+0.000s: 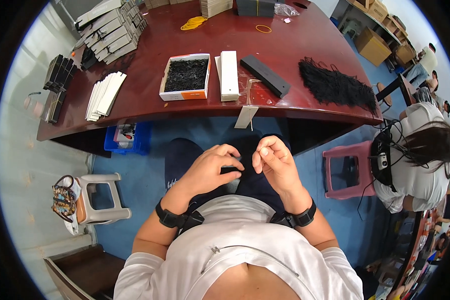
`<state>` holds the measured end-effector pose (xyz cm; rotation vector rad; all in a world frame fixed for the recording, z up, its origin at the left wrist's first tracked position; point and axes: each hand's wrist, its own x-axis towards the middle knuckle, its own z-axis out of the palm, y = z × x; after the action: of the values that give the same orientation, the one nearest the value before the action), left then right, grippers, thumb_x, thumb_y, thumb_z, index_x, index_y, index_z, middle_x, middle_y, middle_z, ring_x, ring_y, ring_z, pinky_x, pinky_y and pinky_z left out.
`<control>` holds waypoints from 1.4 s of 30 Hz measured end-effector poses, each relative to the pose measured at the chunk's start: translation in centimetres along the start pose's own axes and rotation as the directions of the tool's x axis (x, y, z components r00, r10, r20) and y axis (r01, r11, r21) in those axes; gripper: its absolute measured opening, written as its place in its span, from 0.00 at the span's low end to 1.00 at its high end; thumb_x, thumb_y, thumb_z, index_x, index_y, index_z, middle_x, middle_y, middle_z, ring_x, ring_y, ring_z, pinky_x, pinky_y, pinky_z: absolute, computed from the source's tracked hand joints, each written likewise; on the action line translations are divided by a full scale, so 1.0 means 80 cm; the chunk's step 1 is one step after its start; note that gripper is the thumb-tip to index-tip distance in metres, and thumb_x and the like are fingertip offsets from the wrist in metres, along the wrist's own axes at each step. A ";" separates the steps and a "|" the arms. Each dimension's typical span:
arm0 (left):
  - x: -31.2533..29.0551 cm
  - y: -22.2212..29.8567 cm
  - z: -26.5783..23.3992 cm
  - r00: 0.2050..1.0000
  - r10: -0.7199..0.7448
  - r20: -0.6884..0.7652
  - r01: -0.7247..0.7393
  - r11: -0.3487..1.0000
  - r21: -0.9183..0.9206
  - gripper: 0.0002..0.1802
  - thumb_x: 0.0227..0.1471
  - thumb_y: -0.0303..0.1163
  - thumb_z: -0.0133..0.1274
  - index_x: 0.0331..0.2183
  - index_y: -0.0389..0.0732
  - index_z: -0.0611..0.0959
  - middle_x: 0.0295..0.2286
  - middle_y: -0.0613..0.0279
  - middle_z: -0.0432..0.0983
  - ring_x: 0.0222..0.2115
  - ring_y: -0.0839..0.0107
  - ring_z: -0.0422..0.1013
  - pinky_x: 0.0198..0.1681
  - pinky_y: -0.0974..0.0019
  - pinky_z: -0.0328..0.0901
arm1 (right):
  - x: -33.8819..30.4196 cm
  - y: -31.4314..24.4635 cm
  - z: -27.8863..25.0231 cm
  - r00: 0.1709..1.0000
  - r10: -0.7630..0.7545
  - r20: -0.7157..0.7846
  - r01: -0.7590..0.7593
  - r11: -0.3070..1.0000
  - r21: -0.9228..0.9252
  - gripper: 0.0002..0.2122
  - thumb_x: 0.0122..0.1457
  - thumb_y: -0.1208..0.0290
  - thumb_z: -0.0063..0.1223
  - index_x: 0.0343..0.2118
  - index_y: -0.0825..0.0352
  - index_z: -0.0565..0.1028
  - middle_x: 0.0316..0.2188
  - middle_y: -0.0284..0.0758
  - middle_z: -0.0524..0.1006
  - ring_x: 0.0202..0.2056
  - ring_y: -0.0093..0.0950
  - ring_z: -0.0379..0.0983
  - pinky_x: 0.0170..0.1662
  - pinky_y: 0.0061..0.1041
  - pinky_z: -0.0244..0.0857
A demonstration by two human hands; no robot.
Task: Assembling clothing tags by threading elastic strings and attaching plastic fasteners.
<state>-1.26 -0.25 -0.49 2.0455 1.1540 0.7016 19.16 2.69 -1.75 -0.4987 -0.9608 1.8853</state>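
Note:
My left hand [212, 167] is over my lap, its fingers curved and the thumb apart from them, with nothing visible between. Beside it my right hand [276, 165] is raised with thumb and fingertips pinched together; whatever they hold, if anything, is too small to make out. Ahead of both, a bent wire [249, 92] stands at the table's front edge, and a pale card tag [246, 117] hangs there. Nearest on the table are a stack of long white cards [229, 75], a dark long box [266, 76] lying aslant, and an open box [184, 95] filled with small black pieces.
The dark red table [150, 107] also bears fanned white cards [105, 97], a heap of black cords [335, 85], stacked cards [112, 32] and yellow rubber bands [193, 23]. A blue bin [144, 140] sits below. A person [420, 165] sits at right near a pink stool [330, 172].

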 end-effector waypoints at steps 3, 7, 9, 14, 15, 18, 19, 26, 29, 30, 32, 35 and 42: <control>0.003 0.002 -0.013 0.981 0.001 -0.196 -0.027 0.991 -0.133 0.12 0.44 0.25 0.58 0.36 0.38 0.82 0.36 0.59 0.73 0.38 0.66 0.70 0.42 0.67 0.64 | 0.002 -0.002 -0.001 0.998 0.027 0.065 -0.024 0.999 -0.048 0.13 0.62 0.70 0.48 0.48 0.66 0.67 0.22 0.31 0.73 0.24 0.18 0.66 0.30 0.17 0.61; 0.017 0.027 -0.020 0.974 -0.010 -0.226 -0.073 0.933 -0.352 0.14 0.43 0.24 0.59 0.37 0.38 0.82 0.33 0.59 0.74 0.34 0.70 0.71 0.39 0.68 0.64 | 0.005 -0.009 0.011 0.988 0.082 0.133 -0.070 0.993 -0.095 0.20 0.61 0.69 0.49 0.55 0.67 0.62 0.20 0.30 0.71 0.24 0.17 0.66 0.29 0.17 0.61; 0.019 0.027 -0.015 0.971 0.013 -0.237 -0.095 0.936 -0.339 0.13 0.43 0.24 0.59 0.36 0.38 0.82 0.32 0.60 0.75 0.34 0.71 0.71 0.38 0.69 0.64 | 0.006 -0.010 0.015 0.987 0.098 0.125 -0.084 0.989 -0.118 0.22 0.61 0.69 0.49 0.57 0.68 0.59 0.20 0.30 0.71 0.24 0.17 0.66 0.30 0.17 0.61; 0.015 0.022 -0.006 0.940 0.119 -0.320 -0.220 0.928 -0.300 0.05 0.43 0.24 0.60 0.26 0.38 0.79 0.26 0.61 0.75 0.29 0.68 0.71 0.35 0.68 0.64 | 0.002 -0.011 0.017 0.979 0.131 0.153 -0.100 0.975 -0.198 0.22 0.61 0.69 0.49 0.56 0.68 0.60 0.20 0.30 0.71 0.23 0.18 0.66 0.30 0.17 0.61; 0.015 0.023 -0.006 0.939 0.132 -0.317 -0.229 0.929 -0.292 0.06 0.42 0.23 0.60 0.26 0.37 0.79 0.27 0.60 0.75 0.29 0.69 0.71 0.34 0.69 0.64 | 0.001 -0.011 0.016 0.977 0.131 0.167 -0.097 0.975 -0.198 0.22 0.61 0.69 0.49 0.56 0.68 0.60 0.20 0.30 0.71 0.23 0.18 0.66 0.30 0.17 0.61; 0.015 0.025 -0.003 0.897 0.204 -0.393 -0.273 0.954 -0.128 0.05 0.42 0.22 0.59 0.25 0.37 0.78 0.25 0.61 0.74 0.26 0.68 0.70 0.31 0.69 0.64 | -0.001 -0.007 0.014 0.985 0.108 0.134 -0.080 0.977 -0.199 0.20 0.61 0.71 0.49 0.55 0.68 0.63 0.21 0.29 0.71 0.25 0.17 0.66 0.31 0.17 0.61; 0.014 0.027 -0.001 0.885 0.196 -0.423 -0.263 0.959 -0.106 0.05 0.42 0.22 0.58 0.25 0.37 0.78 0.26 0.61 0.74 0.26 0.69 0.70 0.31 0.70 0.64 | -0.001 -0.007 0.015 0.984 0.107 0.146 -0.077 0.977 -0.198 0.20 0.61 0.71 0.49 0.55 0.68 0.63 0.21 0.29 0.71 0.25 0.17 0.66 0.31 0.17 0.61; 0.012 0.029 0.000 0.917 -0.011 -0.399 -0.142 0.926 -0.351 0.04 0.44 0.20 0.57 0.26 0.37 0.79 0.26 0.63 0.74 0.26 0.75 0.70 0.31 0.73 0.65 | -0.004 -0.006 0.012 0.996 0.087 -0.008 -0.083 0.915 -0.396 0.05 0.57 0.73 0.55 0.34 0.68 0.75 0.20 0.24 0.71 0.22 0.13 0.63 0.25 0.13 0.56; 0.026 0.022 -0.038 0.892 0.000 -0.453 -0.147 0.946 -0.288 0.03 0.45 0.23 0.58 0.27 0.36 0.79 0.27 0.64 0.75 0.27 0.76 0.70 0.33 0.73 0.64 | -0.004 -0.006 0.005 0.997 0.031 -0.072 -0.055 0.932 -0.357 0.04 0.56 0.73 0.57 0.29 0.67 0.76 0.18 0.23 0.70 0.21 0.12 0.61 0.24 0.13 0.55; 0.033 0.020 -0.061 0.880 -0.008 -0.474 -0.125 0.960 -0.249 0.03 0.46 0.24 0.57 0.27 0.36 0.79 0.27 0.64 0.75 0.28 0.76 0.69 0.33 0.73 0.64 | -0.004 -0.006 0.003 0.996 0.032 -0.079 -0.058 0.932 -0.359 0.04 0.56 0.73 0.57 0.29 0.67 0.75 0.18 0.23 0.70 0.21 0.11 0.61 0.24 0.13 0.54; 0.052 0.015 -0.112 0.833 0.031 -0.553 -0.089 0.993 -0.077 0.04 0.48 0.26 0.56 0.28 0.36 0.80 0.26 0.65 0.74 0.27 0.78 0.68 0.32 0.73 0.63 | -0.006 -0.004 0.001 0.996 0.032 -0.086 -0.061 0.930 -0.362 0.03 0.56 0.74 0.57 0.29 0.67 0.75 0.18 0.23 0.70 0.21 0.11 0.61 0.24 0.13 0.54; 0.085 -0.013 -0.172 0.855 0.013 -0.519 0.050 0.993 0.108 0.05 0.48 0.25 0.55 0.30 0.35 0.80 0.26 0.67 0.74 0.26 0.80 0.66 0.31 0.73 0.62 | -0.007 -0.004 0.006 0.999 0.041 -0.032 -0.051 0.917 -0.395 0.03 0.56 0.74 0.57 0.29 0.67 0.75 0.19 0.23 0.71 0.21 0.11 0.62 0.25 0.13 0.55; 0.114 -0.023 -0.192 0.960 -0.181 -0.212 0.262 0.845 0.466 0.08 0.42 0.31 0.58 0.28 0.39 0.82 0.21 0.61 0.75 0.24 0.68 0.71 0.30 0.66 0.65 | -0.010 -0.003 0.007 0.997 0.077 -0.022 -0.079 0.915 -0.397 0.04 0.56 0.73 0.56 0.29 0.67 0.76 0.21 0.24 0.72 0.22 0.12 0.63 0.26 0.13 0.57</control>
<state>-9.06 12.96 8.82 2.2326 1.7819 0.4951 19.28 1.84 -1.24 -0.7920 -1.3483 1.7577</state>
